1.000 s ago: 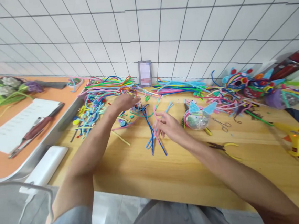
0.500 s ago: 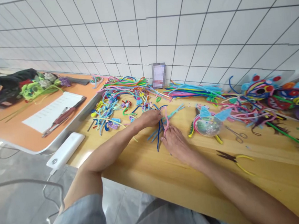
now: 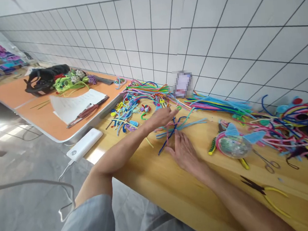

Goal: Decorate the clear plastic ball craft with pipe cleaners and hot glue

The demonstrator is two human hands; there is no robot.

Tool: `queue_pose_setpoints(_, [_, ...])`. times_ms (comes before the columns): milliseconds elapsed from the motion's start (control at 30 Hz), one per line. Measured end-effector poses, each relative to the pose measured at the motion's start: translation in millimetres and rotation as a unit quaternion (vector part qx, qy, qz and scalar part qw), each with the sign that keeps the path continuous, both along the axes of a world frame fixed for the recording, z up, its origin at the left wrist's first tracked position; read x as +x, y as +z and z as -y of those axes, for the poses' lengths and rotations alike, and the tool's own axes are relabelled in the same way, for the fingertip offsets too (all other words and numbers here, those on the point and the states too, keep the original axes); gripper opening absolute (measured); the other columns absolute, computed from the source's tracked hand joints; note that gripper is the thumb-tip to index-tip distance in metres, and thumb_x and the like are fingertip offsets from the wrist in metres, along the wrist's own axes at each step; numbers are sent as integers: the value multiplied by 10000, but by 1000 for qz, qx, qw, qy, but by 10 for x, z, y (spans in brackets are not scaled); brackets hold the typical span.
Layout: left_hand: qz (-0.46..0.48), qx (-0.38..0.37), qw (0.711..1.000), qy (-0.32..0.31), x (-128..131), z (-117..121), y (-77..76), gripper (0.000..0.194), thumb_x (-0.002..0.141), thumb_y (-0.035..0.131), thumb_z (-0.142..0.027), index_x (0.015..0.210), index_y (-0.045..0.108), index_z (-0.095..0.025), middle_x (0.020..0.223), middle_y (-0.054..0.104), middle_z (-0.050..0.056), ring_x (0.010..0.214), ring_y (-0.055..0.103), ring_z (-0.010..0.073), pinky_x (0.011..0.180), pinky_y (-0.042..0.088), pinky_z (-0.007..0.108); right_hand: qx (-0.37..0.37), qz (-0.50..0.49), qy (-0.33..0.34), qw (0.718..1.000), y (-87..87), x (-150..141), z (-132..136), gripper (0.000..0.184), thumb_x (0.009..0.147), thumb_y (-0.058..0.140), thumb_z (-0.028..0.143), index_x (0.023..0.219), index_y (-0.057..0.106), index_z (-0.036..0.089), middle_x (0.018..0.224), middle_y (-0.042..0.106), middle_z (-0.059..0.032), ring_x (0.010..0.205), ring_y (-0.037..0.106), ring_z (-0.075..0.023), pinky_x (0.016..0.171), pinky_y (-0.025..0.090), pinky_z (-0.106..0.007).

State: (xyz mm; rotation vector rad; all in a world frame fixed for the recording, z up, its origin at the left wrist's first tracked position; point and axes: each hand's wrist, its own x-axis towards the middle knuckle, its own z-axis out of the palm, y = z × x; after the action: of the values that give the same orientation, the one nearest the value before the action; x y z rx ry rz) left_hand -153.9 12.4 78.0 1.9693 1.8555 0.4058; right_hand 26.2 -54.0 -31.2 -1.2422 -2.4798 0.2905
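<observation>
My left hand reaches over the table with its fingers stretched out. Its fingertips come close to a small green curled piece; contact cannot be made out. Below it, my right hand lies on the wood, fingers extended and thumb apart. The fingertips of that hand touch or nearly touch a loose cluster of crossed pipe cleaners: a dark blue one, a pink one and light blue ones.
Bundled pipe cleaners and a blurred phone line the wall. Twisted pieces lie left. To the right are a clear ball with blue ears, scissors and yellow-handled pliers. A white power bank sits at the left edge.
The view has swung left. My left hand has left the crossed pipe cleaners and moved toward the green piece. My right hand has flattened, with its fingers straighter.
</observation>
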Motion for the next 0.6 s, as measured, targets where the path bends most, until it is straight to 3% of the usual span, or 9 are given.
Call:
queue_pose_setpoints(67, [-99,9,995,-14,160,29,-106,517,1042,484,-601,1213,662,-148,1196,778,177,1112,762,320,871,587,343,18,-11,17,1000,-55,-59,-105,729,1004,615,470,1546,462,8,1547,551,-336,1470,498,-447,1185,410,-609])
queue_pose_setpoints(133, [-131,6,991,-28,321,51,-214,525,985,627,-571,1282,648,-138,1233,770,178,1144,751,333,898,587,358,27,-12,43,999,-74,-141,-224,601,1010,603,455,1442,572,39,1446,638,-317,1395,556,-452,1148,441,-621])
queue_pose_setpoints(233, [-151,25,988,-28,449,48,-308,426,1017,625,-393,1350,628,-127,1309,742,192,1212,729,311,968,568,360,31,-28,80,996,-55,-192,-352,506,1014,600,443,1367,627,82,1381,684,-285,1336,597,-444,1119,471,-626])
queue_pose_setpoints(300, [-163,38,986,-27,414,4,-298,368,1043,580,-382,1308,666,-141,1261,762,181,1198,734,302,972,562,361,27,-64,101,992,-28,-135,-380,494,1025,587,443,1391,607,112,1392,685,-255,1339,607,-416,1120,487,-611])
queue_pose_setpoints(400, [-179,55,982,-10,142,-149,-192,361,1072,504,-429,1188,732,-173,1147,790,151,1129,748,311,916,567,375,30,-112,95,989,3,38,-373,520,1063,522,473,1457,557,134,1431,669,-232,1359,609,-381,1135,495,-602])
queue_pose_setpoints(500, [-207,77,974,51,-364,-379,-68,361,1076,413,-258,1179,737,-137,1130,776,185,1118,730,334,925,546,418,51,-138,71,987,-6,188,-372,561,1087,455,522,1480,548,133,1444,664,-236,1357,614,-372,1147,489,-619])
queue_pose_setpoints(600, [-237,106,958,117,-910,-594,-41,388,1026,406,-136,1278,693,-69,1285,704,266,1267,637,397,1018,492,495,42,-153,60,986,-63,242,-391,580,1090,421,565,1448,585,139,1382,699,-231,1300,647,-364,1122,511,-619])
